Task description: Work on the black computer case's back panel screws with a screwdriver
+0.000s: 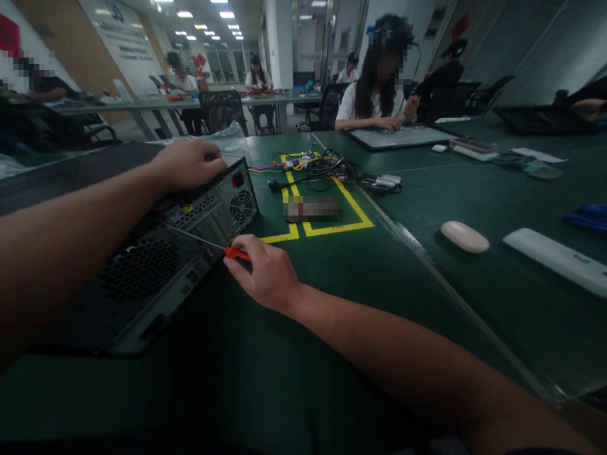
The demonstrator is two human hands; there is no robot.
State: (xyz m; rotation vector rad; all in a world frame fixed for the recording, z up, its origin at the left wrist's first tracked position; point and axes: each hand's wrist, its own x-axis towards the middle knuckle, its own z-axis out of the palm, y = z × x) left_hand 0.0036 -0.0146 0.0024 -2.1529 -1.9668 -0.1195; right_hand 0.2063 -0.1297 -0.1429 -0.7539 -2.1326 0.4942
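Observation:
A black and grey computer case [142,265] lies at the left, its back panel with vents, fan grille and ports facing me. My left hand [192,163] rests on the case's top near the rear edge, fingers curled; whether anything is under them is hidden. My right hand [263,268] is closed on the orange handle of a screwdriver [236,253]. The long thin shaft points left across the back panel, its tip near the slot covers. What exactly the tip touches is too small to tell.
Beyond the case, tangled cables [332,167] and a blurred flat object [313,209] lie by yellow tape [336,229] on the green table [379,278]. A mouse [465,237] and white device [554,259] sit right. A person [374,101] works across the table.

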